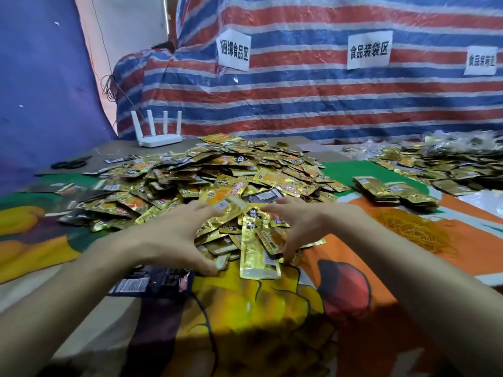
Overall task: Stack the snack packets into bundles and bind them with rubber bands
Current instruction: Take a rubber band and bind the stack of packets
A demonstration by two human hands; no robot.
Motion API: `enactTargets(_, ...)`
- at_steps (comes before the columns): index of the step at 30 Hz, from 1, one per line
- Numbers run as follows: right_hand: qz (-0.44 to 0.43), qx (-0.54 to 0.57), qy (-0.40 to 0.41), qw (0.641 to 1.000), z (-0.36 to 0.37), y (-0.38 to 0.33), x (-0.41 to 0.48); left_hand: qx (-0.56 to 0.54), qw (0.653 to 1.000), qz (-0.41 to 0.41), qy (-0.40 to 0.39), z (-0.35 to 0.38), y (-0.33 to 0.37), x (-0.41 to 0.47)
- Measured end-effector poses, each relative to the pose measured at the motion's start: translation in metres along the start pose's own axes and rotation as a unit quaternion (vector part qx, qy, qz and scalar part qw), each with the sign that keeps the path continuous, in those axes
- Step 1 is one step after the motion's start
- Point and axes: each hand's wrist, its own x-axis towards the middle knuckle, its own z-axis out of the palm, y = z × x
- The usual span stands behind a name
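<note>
A big heap of gold snack packets [206, 178] covers the middle of the table. My left hand [174, 235] and my right hand [299, 224] sit on either side of the heap's near edge, fingers spread and bent against the packets between them. One gold packet [257, 251] lies lengthwise at the front, between both thumbs. A pile of yellow rubber bands [413, 227] lies to the right of my right hand. Stacked packet bundles [392, 193] rest beyond the bands.
A dark packet [152, 284] lies under my left wrist. A white router [159, 131] and black scissors [71, 162] stand at the back left. More packets [449, 164] crowd the far right. A striped tarp with paper signs [234, 50] hangs behind the table.
</note>
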Motion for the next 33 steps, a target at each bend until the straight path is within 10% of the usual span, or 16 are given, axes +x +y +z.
enactTargets(6, 0.017, 0.060, 0.021, 0.998, 0.000, -0.007, -0.024, 0.042, 0.991, -0.048, -0.113, 0.003, -0.021, -0.029)
enactTargets(14, 0.125, 0.062, 0.093, 0.986, 0.029, -0.039, -0.023, 0.015, 0.993, -0.051, 0.102, 0.027, -0.035, -0.023)
enactTargets(18, 0.147, 0.039, 0.185, 0.971, 0.033, -0.050, -0.017, -0.115, 0.939, -0.055, 0.320, 0.033, -0.037, -0.013)
enactTargets(23, 0.175, 0.064, 0.272, 0.944, 0.032, -0.063, -0.014, -0.033, 0.907, -0.063, 0.414, 0.037, -0.012, 0.005)
enactTargets(30, 0.133, -0.019, 0.113, 0.984, 0.036, -0.077, -0.011, -0.023, 0.999, 0.033, 0.034, 0.047, -0.001, 0.019)
enactTargets(33, 0.100, 0.036, 0.106, 0.989, 0.026, -0.070, -0.016, -0.070, 0.997, 0.038, -0.008, 0.042, -0.013, 0.011)
